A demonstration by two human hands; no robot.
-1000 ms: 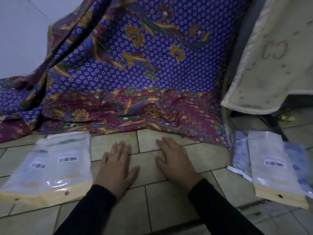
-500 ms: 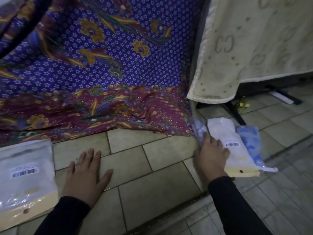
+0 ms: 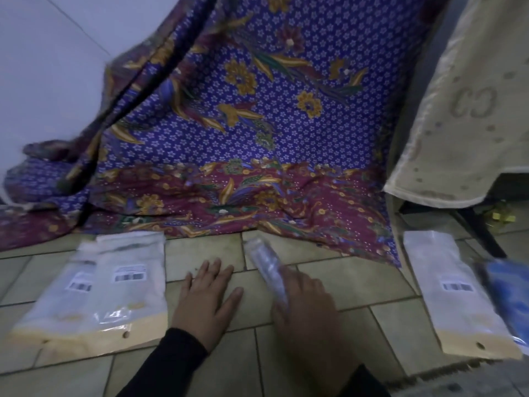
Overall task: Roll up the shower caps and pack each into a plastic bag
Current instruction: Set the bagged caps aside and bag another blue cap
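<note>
Holding a cap [image 3: 264, 263] in its grip, the right hand [image 3: 305, 308] sits beside the left hand [image 3: 207, 300], spread wide on the floor [image 3: 357, 282].

Open tile [image 3: 357, 285] between left packs [image 3: 94, 290] and right pack [image 3: 458, 293], but left hand [image 3: 207, 299] lies flat mid-gap and right hand [image 3: 306, 308] beside it grips a clear roll [image 3: 263, 262]. Far side blocked: batik cloth [image 3: 257, 138] draped onto the tile, cream cloth [image 3: 472, 110] overhanging at right. Blue item [image 3: 503, 296] touches right pack's outer edge.
</note>
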